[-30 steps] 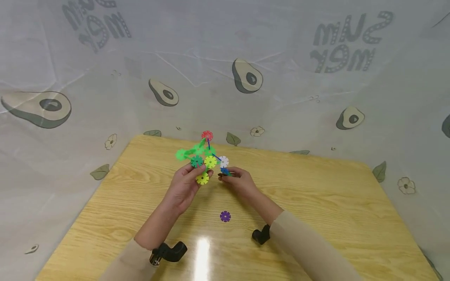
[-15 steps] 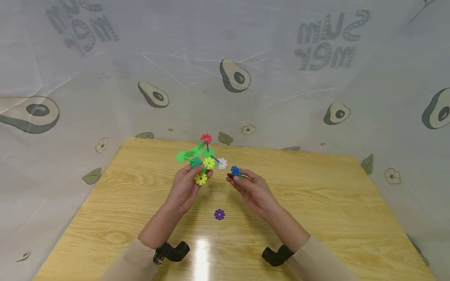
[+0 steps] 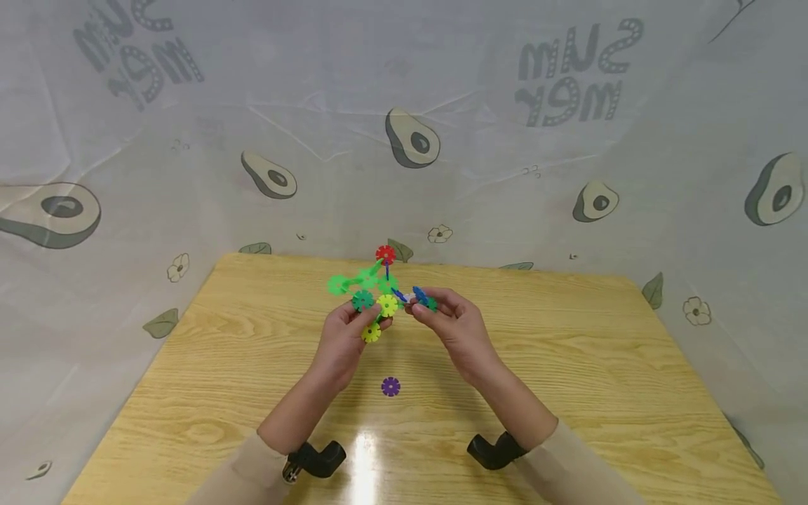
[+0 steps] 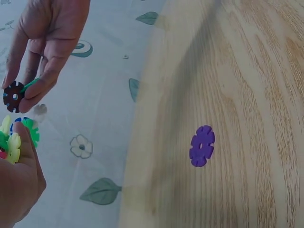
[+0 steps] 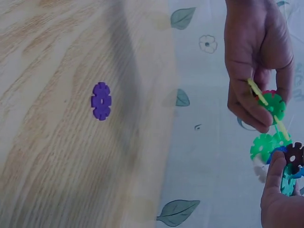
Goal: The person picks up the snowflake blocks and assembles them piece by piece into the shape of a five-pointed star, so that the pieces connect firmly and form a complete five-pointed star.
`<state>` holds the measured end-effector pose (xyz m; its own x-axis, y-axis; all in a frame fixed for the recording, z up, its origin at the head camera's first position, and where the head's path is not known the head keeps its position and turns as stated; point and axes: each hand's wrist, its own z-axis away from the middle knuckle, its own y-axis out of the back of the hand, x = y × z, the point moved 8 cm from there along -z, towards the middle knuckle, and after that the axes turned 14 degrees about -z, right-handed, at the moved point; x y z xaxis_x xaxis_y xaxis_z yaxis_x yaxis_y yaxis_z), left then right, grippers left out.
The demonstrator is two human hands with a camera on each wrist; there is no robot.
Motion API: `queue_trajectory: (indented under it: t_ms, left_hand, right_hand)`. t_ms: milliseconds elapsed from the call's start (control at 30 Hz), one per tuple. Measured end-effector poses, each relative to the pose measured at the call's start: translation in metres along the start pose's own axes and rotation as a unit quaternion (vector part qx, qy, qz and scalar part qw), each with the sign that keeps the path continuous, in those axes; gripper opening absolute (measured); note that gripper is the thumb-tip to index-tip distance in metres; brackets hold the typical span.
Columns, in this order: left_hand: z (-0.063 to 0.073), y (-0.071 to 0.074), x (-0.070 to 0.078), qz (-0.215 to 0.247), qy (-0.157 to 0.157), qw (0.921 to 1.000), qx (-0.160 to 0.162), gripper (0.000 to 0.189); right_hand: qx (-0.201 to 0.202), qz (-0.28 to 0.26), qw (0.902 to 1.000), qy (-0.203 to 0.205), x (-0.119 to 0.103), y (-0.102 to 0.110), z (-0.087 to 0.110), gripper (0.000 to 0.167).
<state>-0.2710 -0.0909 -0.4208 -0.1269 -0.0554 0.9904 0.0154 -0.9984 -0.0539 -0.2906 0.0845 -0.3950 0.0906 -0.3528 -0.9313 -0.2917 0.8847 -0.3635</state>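
Observation:
My left hand (image 3: 341, 344) grips a joined cluster of notched plastic building discs over the table. A yellow disc (image 3: 388, 305), a dark green disc (image 3: 362, 301) and, at the top, a red disc (image 3: 386, 254) belong to it. On its right side my right hand (image 3: 463, 333) pinches a small joined group with a blue disc (image 3: 419, 295) and a brown disc (image 4: 14, 96). This group lies close against the cluster's white disc (image 4: 40, 110), mostly hidden in the head view. Whether the two are linked I cannot tell.
A single purple notched disc (image 3: 391, 386) lies flat on the wooden table (image 3: 568, 365), nearer me than both hands. Behind the table hangs a pale curtain (image 3: 341, 175) printed with avocados. A black wrist mount (image 3: 318, 459) sits at each sleeve.
My right hand first drew away rightward from the white disc with its small group, then came back to it with the blue disc turned more edge-on. The left hand's cluster shifted slightly right.

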Motion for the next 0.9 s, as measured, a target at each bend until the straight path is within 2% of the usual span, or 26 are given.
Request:
queue_trajectory:
  t_ms: [167,400,667,900]
  left_hand:
    - [0.001,-0.001,0.002,-0.017,-0.024,0.9996,0.003,0.014]
    - [0.003,-0.003,0.006,-0.055,-0.054,0.997,0.006,0.02]
    - [0.006,-0.008,0.01,-0.088,-0.076,0.9932,0.007,0.009]
    - [0.007,-0.006,0.007,-0.093,-0.077,0.9924,0.024,0.015]
  right_hand:
    - [0.015,0.045,0.9988,0.002,-0.005,-0.001,0.0,0.04]
    - [0.009,0.07,0.9975,-0.002,-0.006,-0.002,0.002,0.041]
    - [0.005,0.103,0.9944,0.022,-0.007,-0.005,0.006,0.039]
    - [0.003,0.117,0.9927,0.03,-0.006,-0.009,0.009,0.04]
